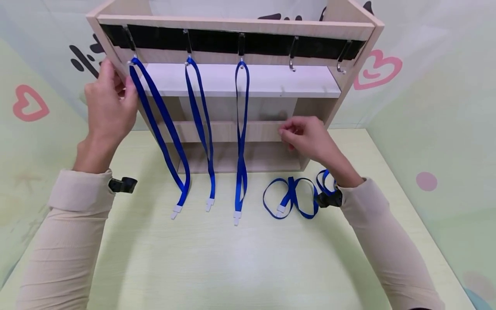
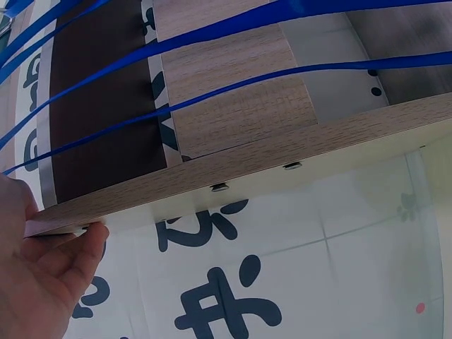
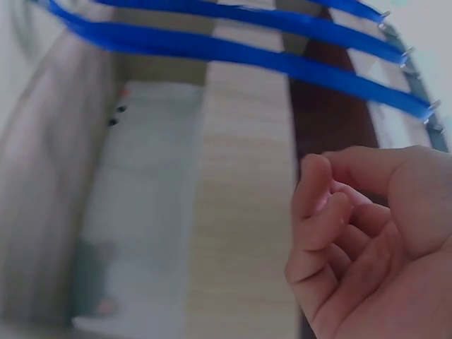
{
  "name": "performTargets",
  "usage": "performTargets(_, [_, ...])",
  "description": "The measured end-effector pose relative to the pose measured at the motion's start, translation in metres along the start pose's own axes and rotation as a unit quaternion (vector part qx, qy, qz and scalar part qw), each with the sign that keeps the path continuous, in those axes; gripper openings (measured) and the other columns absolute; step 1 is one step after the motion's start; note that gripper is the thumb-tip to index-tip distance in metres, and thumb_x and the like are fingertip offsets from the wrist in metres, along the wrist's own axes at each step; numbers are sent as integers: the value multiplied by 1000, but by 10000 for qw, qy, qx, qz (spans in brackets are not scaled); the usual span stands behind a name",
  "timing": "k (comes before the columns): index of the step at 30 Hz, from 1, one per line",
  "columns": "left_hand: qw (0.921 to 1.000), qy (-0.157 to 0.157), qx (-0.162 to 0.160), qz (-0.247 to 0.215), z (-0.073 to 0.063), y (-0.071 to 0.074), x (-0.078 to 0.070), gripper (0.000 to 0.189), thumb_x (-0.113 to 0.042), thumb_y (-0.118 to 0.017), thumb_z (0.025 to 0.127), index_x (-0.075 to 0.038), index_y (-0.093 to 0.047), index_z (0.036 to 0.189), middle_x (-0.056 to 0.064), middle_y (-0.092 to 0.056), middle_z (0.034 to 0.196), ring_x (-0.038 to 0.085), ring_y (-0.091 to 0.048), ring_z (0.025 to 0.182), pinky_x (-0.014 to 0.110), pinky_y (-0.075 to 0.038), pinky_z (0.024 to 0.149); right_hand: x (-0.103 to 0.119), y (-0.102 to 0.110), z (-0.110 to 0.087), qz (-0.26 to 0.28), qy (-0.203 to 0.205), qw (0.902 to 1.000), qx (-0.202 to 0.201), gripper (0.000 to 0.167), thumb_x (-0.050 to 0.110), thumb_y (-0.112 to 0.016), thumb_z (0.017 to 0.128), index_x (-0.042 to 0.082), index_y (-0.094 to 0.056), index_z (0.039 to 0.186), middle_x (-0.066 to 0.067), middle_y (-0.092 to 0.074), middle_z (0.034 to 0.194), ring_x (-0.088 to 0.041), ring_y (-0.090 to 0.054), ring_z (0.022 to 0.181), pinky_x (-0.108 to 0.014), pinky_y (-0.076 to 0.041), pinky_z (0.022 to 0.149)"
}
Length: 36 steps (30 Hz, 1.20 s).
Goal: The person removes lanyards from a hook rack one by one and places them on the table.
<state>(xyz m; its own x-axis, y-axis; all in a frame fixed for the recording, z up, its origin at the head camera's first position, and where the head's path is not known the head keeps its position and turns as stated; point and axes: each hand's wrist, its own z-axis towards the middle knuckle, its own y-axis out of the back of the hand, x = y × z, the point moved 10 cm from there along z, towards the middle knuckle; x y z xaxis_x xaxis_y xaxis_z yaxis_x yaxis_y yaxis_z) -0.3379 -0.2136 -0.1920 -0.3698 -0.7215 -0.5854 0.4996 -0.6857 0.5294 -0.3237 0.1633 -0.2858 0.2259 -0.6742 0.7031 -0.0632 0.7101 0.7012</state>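
Note:
My left hand [image 1: 110,103] grips the left side panel of a wooden shelf [image 1: 236,23], fingers behind it and thumb in front. In the left wrist view, that panel's edge [image 2: 247,153] lies between thumb and fingers. Three blue lanyards hang from metal hooks: one by my left hand [image 1: 169,122], a second [image 1: 211,172], and a third [image 1: 240,172] at the middle hook. Right of the third, in front of the shelf's lower board, hovers my right hand [image 1: 308,135], fingers loosely curled around nothing. The right wrist view shows its thumb near the index fingertip [image 3: 316,169].
On the table [image 1: 217,267] lies a looped lanyard [image 1: 291,185] with a white clip; another [image 1: 326,172] is partly hidden behind my right wrist. Two more hooks, one [image 1: 293,54] and another [image 1: 342,56], stick out at the rail's right. Walls stand on both sides.

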Motion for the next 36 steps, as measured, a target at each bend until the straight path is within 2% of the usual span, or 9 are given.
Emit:
performTargets(4, [10000, -27, 16, 29, 0, -1, -1, 37, -20, -43, 102, -6, -54, 134, 10, -69, 125, 24, -69, 111, 15, -54, 87, 27, 10, 3, 78, 290, 9989, -366, 19, 19, -64, 97, 7, -71, 110, -10, -68, 92, -23, -63, 68, -24, -54, 66])
performTargets(10, [10000, -12, 57, 57, 0, -3, 0, 38, -21, -42, 102, -5, -53, 134, 11, -68, 127, 27, -68, 112, 18, -54, 89, 61, 15, 4, -27, 873, 9940, -665, 22, 18, -64, 97, 5, -68, 114, -8, -69, 93, -19, -66, 67, -17, -53, 68])
performTargets(14, [10000, 2, 61, 63, 0, -3, 1, 38, -21, -42, 102, -6, -52, 135, 11, -67, 129, 27, -67, 114, 21, -54, 92, 81, 18, 3, 25, 1355, 9860, -976, 24, 16, -64, 97, 3, -66, 117, -9, -72, 94, -19, -69, 67, -15, -52, 62])
performTargets(19, [9999, -105, -15, 60, 0, 0, 0, 38, -21, -42, 101, -5, -53, 134, 11, -68, 127, 27, -68, 112, 18, -54, 90, 108, 19, 1, 71, 1862, 9739, -1294, 28, 16, -62, 98, 2, -65, 122, -11, -74, 98, -20, -72, 69, -16, -50, 55])
performTargets(24, [9998, -177, -60, 44, 0, 2, -1, 37, -22, -42, 101, -6, -54, 133, 10, -69, 125, 26, -70, 109, 15, -54, 87, 130, 9, 7, -310, 1894, 9737, -1225, 35, 23, -60, 99, 3, -63, 129, -11, -74, 104, -20, -73, 73, -20, -55, 66])
performTargets(28, [9997, -218, -87, 12, 1, 3, -2, 37, -20, -42, 101, -4, -55, 132, 11, -69, 124, 25, -70, 109, 15, -54, 87, 140, 2, 13, -577, 1791, 9742, -1245, 37, 28, -60, 99, 3, -64, 127, -10, -75, 102, -18, -72, 73, -24, -57, 70])
performTargets(32, [9998, -202, -69, -17, 1, 3, -2, 37, -20, -42, 101, -4, -55, 132, 11, -68, 126, 26, -69, 110, 18, -55, 89, 146, 2, 19, -816, 1601, 9709, -1581, 39, 35, -61, 98, 3, -67, 119, -9, -75, 97, -18, -71, 76, -23, -54, 69])
performTargets(36, [9999, -100, -1, -33, 0, 1, -1, 38, -21, -42, 101, -5, -54, 134, 10, -67, 128, 26, -67, 113, 20, -55, 90, 152, 4, 20, -1122, 1515, 9617, -1990, 41, 38, -61, 98, 1, -69, 112, -11, -74, 84, -20, -66, 70, -23, -47, 60])
